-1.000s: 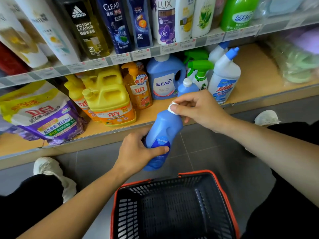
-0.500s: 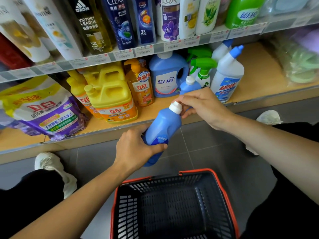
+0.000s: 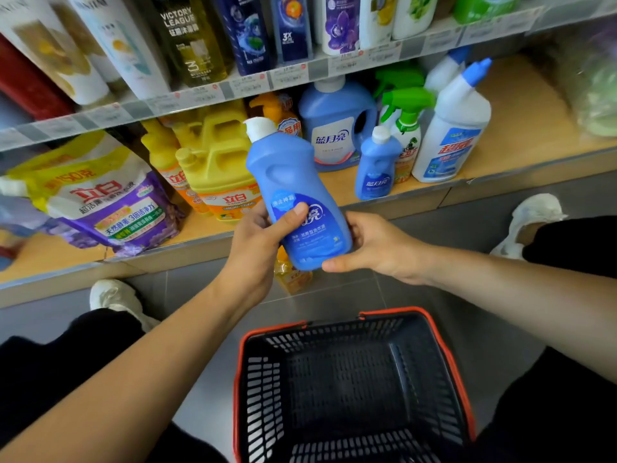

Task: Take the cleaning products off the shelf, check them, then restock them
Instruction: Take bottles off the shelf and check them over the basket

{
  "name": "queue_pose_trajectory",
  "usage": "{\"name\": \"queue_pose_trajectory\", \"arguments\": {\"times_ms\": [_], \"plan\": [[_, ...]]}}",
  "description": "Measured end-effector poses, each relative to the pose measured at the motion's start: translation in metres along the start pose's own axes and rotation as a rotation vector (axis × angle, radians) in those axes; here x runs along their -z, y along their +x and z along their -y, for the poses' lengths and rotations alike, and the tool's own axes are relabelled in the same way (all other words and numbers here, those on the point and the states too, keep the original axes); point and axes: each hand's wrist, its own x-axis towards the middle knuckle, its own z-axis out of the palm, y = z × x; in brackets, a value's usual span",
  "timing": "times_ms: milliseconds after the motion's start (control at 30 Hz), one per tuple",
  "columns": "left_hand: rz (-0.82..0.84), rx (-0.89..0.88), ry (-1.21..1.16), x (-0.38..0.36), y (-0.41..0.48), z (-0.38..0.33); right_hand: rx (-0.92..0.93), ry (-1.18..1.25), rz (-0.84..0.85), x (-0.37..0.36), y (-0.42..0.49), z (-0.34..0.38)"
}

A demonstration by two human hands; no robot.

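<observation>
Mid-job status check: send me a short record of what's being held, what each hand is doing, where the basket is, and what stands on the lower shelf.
held item: blue bottle, white cap up, tilted, label towards the camera
left hand: grips the bottle's lower part, thumb across the label
right hand: holds the bottle's base from the other side
basket: on the floor, below the hands
lower shelf: small blue bottle, large blue jug, spray bottle, yellow jug
floor: orange bottle, partly hidden behind the held one
</observation>
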Motion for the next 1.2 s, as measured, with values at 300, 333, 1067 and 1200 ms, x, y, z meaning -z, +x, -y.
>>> {"name": "queue_pose_trajectory", "arguments": {"times_ms": [300, 333, 1067, 1200], "plan": [[-0.137, 0.008, 0.616, 0.022, 0.008, -0.006, 0.202, -0.097, -0.48, 0.021, 0.004, 0.029], [-0.173, -0.055, 0.711, 0.024, 0.007, -0.005, 0.234, -0.161, -0.494, 0.024, 0.004, 0.033], [0.144, -0.269, 0.617, 0.006, 0.003, -0.004, 0.915, -1.084, -0.249, 0.016, -0.014, 0.043], [0.131, -0.275, 0.653, 0.008, 0.005, -0.007, 1.043, -1.078, -0.4, 0.02, -0.013, 0.04]]}}
